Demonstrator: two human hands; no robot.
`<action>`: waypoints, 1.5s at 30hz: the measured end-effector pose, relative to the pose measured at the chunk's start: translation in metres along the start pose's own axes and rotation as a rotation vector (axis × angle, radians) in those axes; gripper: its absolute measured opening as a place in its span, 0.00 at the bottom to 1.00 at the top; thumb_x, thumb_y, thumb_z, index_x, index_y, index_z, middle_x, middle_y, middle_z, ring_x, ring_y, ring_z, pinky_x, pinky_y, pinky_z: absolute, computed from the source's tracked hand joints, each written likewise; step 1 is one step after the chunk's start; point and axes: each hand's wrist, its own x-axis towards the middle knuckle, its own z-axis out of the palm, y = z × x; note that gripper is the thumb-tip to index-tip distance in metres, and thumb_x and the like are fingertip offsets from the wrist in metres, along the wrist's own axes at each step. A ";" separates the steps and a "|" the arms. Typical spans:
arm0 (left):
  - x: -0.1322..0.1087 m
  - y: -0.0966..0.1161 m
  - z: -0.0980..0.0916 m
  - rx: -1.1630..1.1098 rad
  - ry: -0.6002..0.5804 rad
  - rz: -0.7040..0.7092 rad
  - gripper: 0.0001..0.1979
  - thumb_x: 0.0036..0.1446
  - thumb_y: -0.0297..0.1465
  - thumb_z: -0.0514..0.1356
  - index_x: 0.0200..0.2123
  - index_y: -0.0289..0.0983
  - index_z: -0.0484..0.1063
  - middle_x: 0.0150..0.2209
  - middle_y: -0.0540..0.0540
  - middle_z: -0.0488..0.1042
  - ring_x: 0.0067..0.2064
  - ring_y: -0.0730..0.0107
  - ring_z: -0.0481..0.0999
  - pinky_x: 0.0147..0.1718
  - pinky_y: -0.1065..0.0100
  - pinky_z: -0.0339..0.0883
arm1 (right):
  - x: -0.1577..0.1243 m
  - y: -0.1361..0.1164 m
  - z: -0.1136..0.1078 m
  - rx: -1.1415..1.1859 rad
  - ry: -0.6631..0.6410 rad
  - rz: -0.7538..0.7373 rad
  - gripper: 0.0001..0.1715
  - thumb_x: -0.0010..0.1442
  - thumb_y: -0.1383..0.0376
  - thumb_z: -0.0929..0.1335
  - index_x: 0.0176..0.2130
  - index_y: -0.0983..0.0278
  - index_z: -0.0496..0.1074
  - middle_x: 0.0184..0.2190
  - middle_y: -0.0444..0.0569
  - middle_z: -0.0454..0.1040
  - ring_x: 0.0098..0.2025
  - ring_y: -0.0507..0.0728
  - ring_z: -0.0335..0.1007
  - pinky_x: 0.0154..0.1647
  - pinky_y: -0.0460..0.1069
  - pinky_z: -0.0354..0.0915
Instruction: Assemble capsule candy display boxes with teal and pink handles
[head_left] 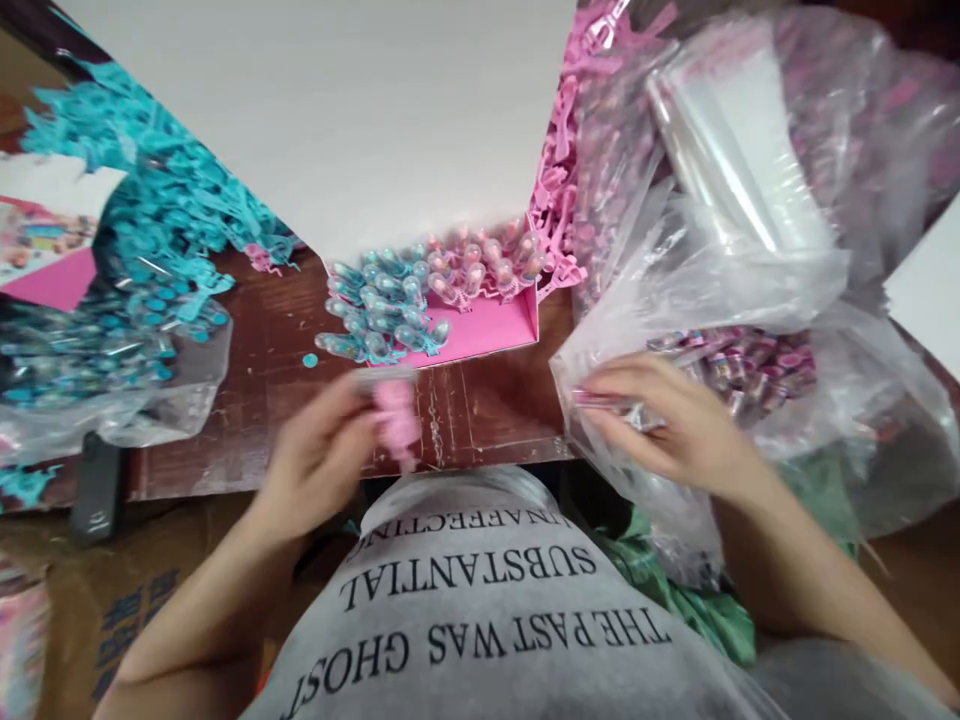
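My left hand (319,455) is closed on a pink plastic piece (396,415), blurred by motion, above the table's near edge. My right hand (675,420) pinches a small clear tube with a pink end (600,399), partly hidden by the fingers. It is over the mouth of a clear plastic bag (637,300), beside a heap of small pink-and-clear tubes (750,365). Between and beyond my hands stands a pink-floored display box (491,332) with a tall white lid. Rows of blue clear-topped pieces (382,305) and pink clear-topped pieces (484,262) stand in it.
Loose turquoise plastic pieces (150,150) are piled at the left, above a bag of blue-ended tubes (97,335). More pink pieces (559,195) lie right of the box. A stack of clear sleeves (742,140) rests on the bags. A black phone (97,490) juts over the table edge.
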 end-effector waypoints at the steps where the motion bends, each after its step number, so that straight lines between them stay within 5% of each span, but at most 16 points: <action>1: 0.005 0.001 0.018 -0.088 -0.209 0.015 0.15 0.70 0.35 0.58 0.55 0.46 0.79 0.44 0.48 0.84 0.41 0.62 0.82 0.41 0.59 0.77 | 0.010 -0.003 0.011 0.046 -0.050 -0.030 0.16 0.71 0.64 0.71 0.57 0.53 0.75 0.45 0.48 0.83 0.45 0.59 0.83 0.44 0.55 0.79; 3: 0.019 -0.003 0.050 -0.218 -0.403 0.036 0.13 0.72 0.35 0.57 0.53 0.40 0.78 0.45 0.45 0.83 0.43 0.64 0.81 0.45 0.61 0.77 | 0.023 -0.002 0.031 0.088 -0.144 -0.040 0.13 0.74 0.62 0.68 0.56 0.58 0.75 0.46 0.49 0.84 0.45 0.57 0.83 0.43 0.52 0.78; 7: 0.040 -0.010 0.079 -0.294 -0.493 0.041 0.09 0.71 0.35 0.57 0.46 0.37 0.76 0.39 0.47 0.80 0.37 0.68 0.78 0.40 0.65 0.74 | 0.027 0.005 0.046 0.072 -0.215 -0.011 0.14 0.77 0.58 0.65 0.54 0.61 0.75 0.47 0.51 0.84 0.46 0.57 0.82 0.44 0.51 0.76; 16: 0.046 0.001 0.082 -0.268 -0.423 0.055 0.12 0.71 0.39 0.62 0.45 0.40 0.84 0.43 0.47 0.86 0.42 0.65 0.83 0.45 0.65 0.78 | 0.015 0.009 0.049 0.056 -0.122 -0.040 0.12 0.77 0.59 0.67 0.54 0.61 0.75 0.46 0.49 0.85 0.45 0.55 0.83 0.44 0.49 0.77; 22: 0.046 -0.003 0.096 0.081 -0.192 0.365 0.13 0.74 0.37 0.59 0.49 0.41 0.84 0.49 0.44 0.87 0.48 0.60 0.86 0.50 0.60 0.79 | 0.004 0.004 0.060 -0.043 -0.047 -0.010 0.12 0.77 0.60 0.66 0.54 0.61 0.76 0.46 0.52 0.85 0.47 0.58 0.83 0.48 0.53 0.79; 26: 0.047 -0.004 0.100 0.327 -0.140 0.553 0.15 0.75 0.35 0.57 0.48 0.39 0.84 0.47 0.42 0.87 0.42 0.59 0.86 0.43 0.58 0.77 | -0.001 0.002 0.056 0.001 -0.081 0.035 0.12 0.77 0.60 0.66 0.53 0.61 0.76 0.46 0.52 0.84 0.46 0.58 0.82 0.46 0.53 0.78; 29: 0.048 -0.003 0.102 0.354 -0.143 0.617 0.14 0.76 0.35 0.57 0.50 0.39 0.84 0.47 0.43 0.87 0.41 0.61 0.85 0.40 0.59 0.75 | -0.007 0.000 0.061 0.248 -0.022 0.177 0.11 0.74 0.58 0.69 0.50 0.61 0.76 0.43 0.50 0.84 0.41 0.54 0.81 0.42 0.50 0.76; 32: 0.049 -0.002 0.106 0.394 -0.125 0.668 0.14 0.74 0.32 0.59 0.54 0.41 0.83 0.49 0.44 0.87 0.39 0.60 0.85 0.39 0.58 0.73 | -0.012 -0.005 0.074 0.560 0.058 0.479 0.17 0.69 0.51 0.73 0.43 0.62 0.74 0.33 0.44 0.80 0.31 0.51 0.76 0.31 0.48 0.72; 36: 0.054 -0.001 0.111 0.331 -0.153 0.698 0.13 0.72 0.31 0.60 0.53 0.42 0.83 0.51 0.43 0.86 0.42 0.58 0.85 0.43 0.56 0.75 | -0.018 -0.012 0.070 0.766 0.004 0.717 0.26 0.67 0.42 0.72 0.37 0.61 0.73 0.27 0.43 0.77 0.25 0.50 0.70 0.24 0.47 0.68; 38: 0.057 -0.002 0.108 0.209 -0.206 0.573 0.12 0.73 0.33 0.59 0.50 0.42 0.83 0.48 0.43 0.87 0.45 0.58 0.85 0.46 0.57 0.77 | -0.025 -0.008 0.047 0.614 0.051 0.641 0.26 0.68 0.42 0.71 0.44 0.62 0.76 0.34 0.47 0.82 0.31 0.52 0.75 0.29 0.48 0.71; 41: 0.061 -0.009 0.101 0.027 -0.313 0.253 0.13 0.74 0.39 0.58 0.46 0.42 0.82 0.42 0.45 0.86 0.42 0.61 0.84 0.44 0.61 0.78 | -0.053 0.014 0.000 0.019 0.108 0.540 0.21 0.73 0.51 0.68 0.57 0.59 0.76 0.49 0.54 0.82 0.43 0.58 0.79 0.37 0.52 0.74; 43: 0.061 -0.016 0.098 -0.102 -0.363 0.076 0.14 0.73 0.43 0.60 0.48 0.41 0.80 0.42 0.46 0.85 0.42 0.62 0.83 0.46 0.62 0.78 | -0.080 0.041 -0.023 -0.416 -0.011 0.542 0.18 0.73 0.59 0.66 0.56 0.59 0.79 0.56 0.59 0.79 0.53 0.66 0.77 0.41 0.57 0.75; 45: 0.059 -0.021 0.100 -0.250 -0.385 -0.024 0.16 0.68 0.45 0.64 0.50 0.40 0.78 0.47 0.45 0.85 0.47 0.60 0.84 0.51 0.60 0.78 | -0.104 0.069 -0.032 -0.604 -0.161 0.518 0.17 0.71 0.63 0.65 0.51 0.60 0.82 0.57 0.62 0.77 0.55 0.72 0.75 0.42 0.62 0.75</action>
